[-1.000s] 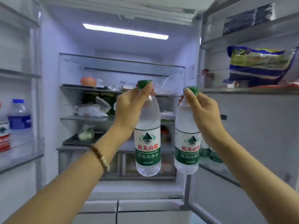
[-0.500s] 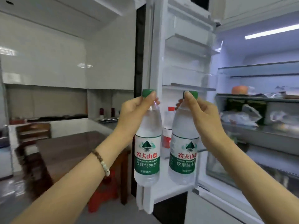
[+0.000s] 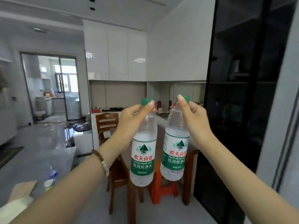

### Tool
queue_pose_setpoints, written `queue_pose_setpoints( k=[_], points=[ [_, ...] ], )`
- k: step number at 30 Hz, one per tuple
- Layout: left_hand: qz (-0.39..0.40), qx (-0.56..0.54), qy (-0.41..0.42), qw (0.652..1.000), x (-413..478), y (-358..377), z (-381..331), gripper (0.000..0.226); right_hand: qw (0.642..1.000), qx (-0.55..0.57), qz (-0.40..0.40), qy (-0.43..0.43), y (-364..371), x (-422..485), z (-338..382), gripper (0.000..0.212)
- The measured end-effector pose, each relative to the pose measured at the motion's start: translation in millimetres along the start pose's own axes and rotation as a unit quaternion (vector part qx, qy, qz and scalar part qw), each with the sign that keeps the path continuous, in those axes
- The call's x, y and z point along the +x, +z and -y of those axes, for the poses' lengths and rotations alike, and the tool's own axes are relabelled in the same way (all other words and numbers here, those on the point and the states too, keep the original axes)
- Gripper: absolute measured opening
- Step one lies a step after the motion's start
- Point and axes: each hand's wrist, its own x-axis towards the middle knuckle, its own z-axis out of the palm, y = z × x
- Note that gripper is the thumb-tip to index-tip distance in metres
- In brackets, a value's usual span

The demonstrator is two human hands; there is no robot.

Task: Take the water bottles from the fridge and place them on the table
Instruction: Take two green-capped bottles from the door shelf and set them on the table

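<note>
Both grips are unchanged from half a second ago. The left hand [image 3: 134, 117] pinches the left water bottle [image 3: 142, 156] at the neck, fingers curled just under its green cap [image 3: 145, 101]. The right hand [image 3: 192, 117] holds the right water bottle [image 3: 175, 151] the same way. Both bottles hang in the air, near upright, side by side with a narrow gap between them.

What has changed is the background. The fridge shelves that stood behind the bottles have given way to the wooden bench [image 3: 192, 152], a wooden chair [image 3: 106, 125] and a red stool [image 3: 161, 189]. A dark glass cabinet [image 3: 242, 110] now stands to the right. The bottles are not yet on the bench.
</note>
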Motion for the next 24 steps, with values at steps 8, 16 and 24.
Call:
queue_pose_setpoints(
  k=[8,16,24],
  points=[
    [-0.049,0.059,-0.014,0.997,108.4,-39.8,131.6,0.035,0.997,0.018,0.066,0.037,71.3,106.6,-140.1,0.032],
    [-0.103,0.078,-0.069,0.989,231.2,-59.1,269.5,0.048,0.989,0.043,0.118,0.080,128.2,235.3,-290.1,0.023],
    [-0.111,0.103,-0.113,0.982,338.1,-85.1,422.4,0.033,0.983,0.031,0.120,0.138,185.9,314.5,-451.3,0.021]
  ],
)
